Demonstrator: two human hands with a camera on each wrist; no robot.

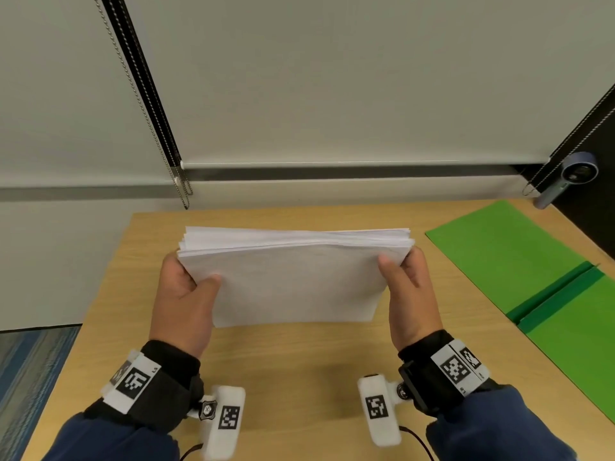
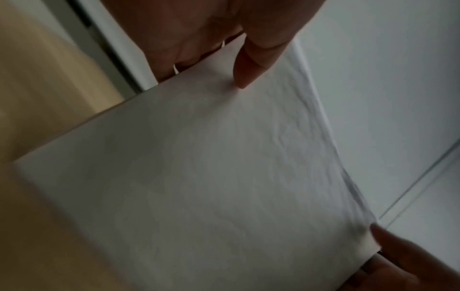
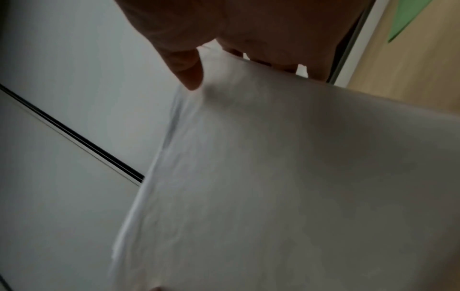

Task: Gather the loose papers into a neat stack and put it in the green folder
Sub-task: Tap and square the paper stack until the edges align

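A stack of white papers (image 1: 293, 281) stands on its long edge near the middle of the wooden table (image 1: 299, 367), tilted toward me, its top edges slightly uneven. My left hand (image 1: 186, 287) grips its left side, thumb on the near face. My right hand (image 1: 406, 281) grips the right side the same way. Up close, the left wrist view shows the papers (image 2: 211, 177) under my left thumb (image 2: 251, 65). The right wrist view shows the sheets (image 3: 286, 187) with my right thumb (image 3: 189, 72) on them. The green folder (image 1: 539, 277) lies open on the table at the right.
A grey wall with roller blinds and bead chains (image 1: 156, 134) rises just behind the table's far edge. A small blue-grey camera (image 1: 572, 174) sits at the back right corner. Striped carpet (image 1: 30, 377) shows past the table's left edge.
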